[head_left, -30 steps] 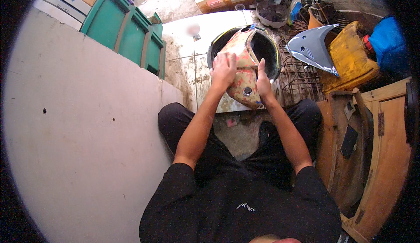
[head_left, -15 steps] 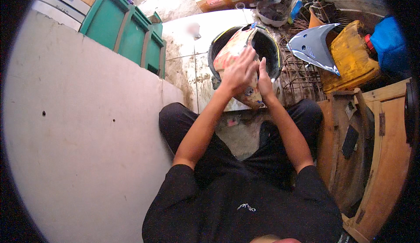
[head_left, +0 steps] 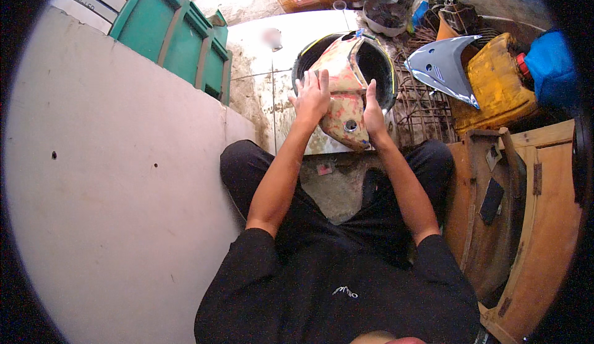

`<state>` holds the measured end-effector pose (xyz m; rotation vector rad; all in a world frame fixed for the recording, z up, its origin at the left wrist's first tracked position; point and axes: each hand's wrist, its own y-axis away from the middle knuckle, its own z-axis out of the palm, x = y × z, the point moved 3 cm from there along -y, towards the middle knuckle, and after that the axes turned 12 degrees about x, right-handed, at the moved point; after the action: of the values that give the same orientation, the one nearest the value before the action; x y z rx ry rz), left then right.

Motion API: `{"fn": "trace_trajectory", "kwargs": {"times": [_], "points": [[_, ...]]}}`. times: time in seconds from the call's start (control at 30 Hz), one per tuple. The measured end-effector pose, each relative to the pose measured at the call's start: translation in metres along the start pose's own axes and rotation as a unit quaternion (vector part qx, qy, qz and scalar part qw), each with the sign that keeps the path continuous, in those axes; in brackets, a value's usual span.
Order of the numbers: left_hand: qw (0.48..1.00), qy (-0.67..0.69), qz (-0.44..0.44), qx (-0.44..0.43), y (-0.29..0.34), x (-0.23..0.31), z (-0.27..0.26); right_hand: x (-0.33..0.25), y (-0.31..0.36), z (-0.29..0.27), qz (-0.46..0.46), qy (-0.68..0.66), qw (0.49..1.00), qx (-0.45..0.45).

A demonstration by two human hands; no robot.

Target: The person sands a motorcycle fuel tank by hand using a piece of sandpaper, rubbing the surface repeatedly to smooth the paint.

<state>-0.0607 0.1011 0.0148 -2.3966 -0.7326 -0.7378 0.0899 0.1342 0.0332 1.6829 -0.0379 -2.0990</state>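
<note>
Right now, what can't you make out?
Head view:
Left hand: its back hides the palm; can't tell if it holds anything.
Right hand: fingers mostly hidden, behind the hand itself or the panel.
Blotchy beige panel: underside faces away.
Round black object: panel covers its middle.
Pale spot: too blurred to identify.
Green unit: cut off by top edge.

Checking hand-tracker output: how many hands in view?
2. Left hand: on the left side of the blotchy beige-and-red panel. Right hand: at the panel's right edge. No others show; any behind objects couldn't be seen.
</note>
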Motion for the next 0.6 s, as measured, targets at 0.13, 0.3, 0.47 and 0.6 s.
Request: {"fn": "trace_trajectory", "kwargs": {"times": [0.13,0.3,0.47,0.6], "points": [[0.945,-0.076,0.317,0.033,0.031,0.05,-0.011,-0.003,-0.002,-0.012,-0.056,0.052,0.997,0.021],[0.987,-0.095,0.127,0.014,0.012,-0.008,0.001,-0.003,0.006,0.008,0.035,-0.023,0.999,-0.003],[0.967,0.065,0.244,0.007,0.041,0.06,-0.013,0.024,-0.024,-0.02,-0.017,0.0,1.0,0.019],[0.961,-0.142,0.233,0.054,0.031,0.034,-0.016,0.019,-0.016,-0.018,-0.018,0.022,1.0,0.006]]}}
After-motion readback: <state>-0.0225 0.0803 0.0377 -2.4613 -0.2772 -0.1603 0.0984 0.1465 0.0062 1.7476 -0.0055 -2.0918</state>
